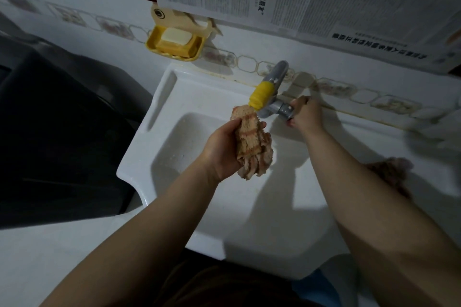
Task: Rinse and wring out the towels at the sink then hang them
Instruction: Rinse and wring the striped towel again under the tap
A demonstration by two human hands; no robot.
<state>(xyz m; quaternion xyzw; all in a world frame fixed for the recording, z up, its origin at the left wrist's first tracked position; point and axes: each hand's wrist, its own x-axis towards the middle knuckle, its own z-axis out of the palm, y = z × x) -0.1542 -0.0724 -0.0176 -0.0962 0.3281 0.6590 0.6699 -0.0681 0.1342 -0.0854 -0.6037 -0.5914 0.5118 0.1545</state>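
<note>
1 bunched, seemingly terry towel (252, 142)

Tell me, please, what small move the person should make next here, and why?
Probably turn the grey tap handle that the right hand grips. The left hand holds the bunched tan striped towel just under the yellow spout tip, over the white sink basin, and no water stream shows.
</note>
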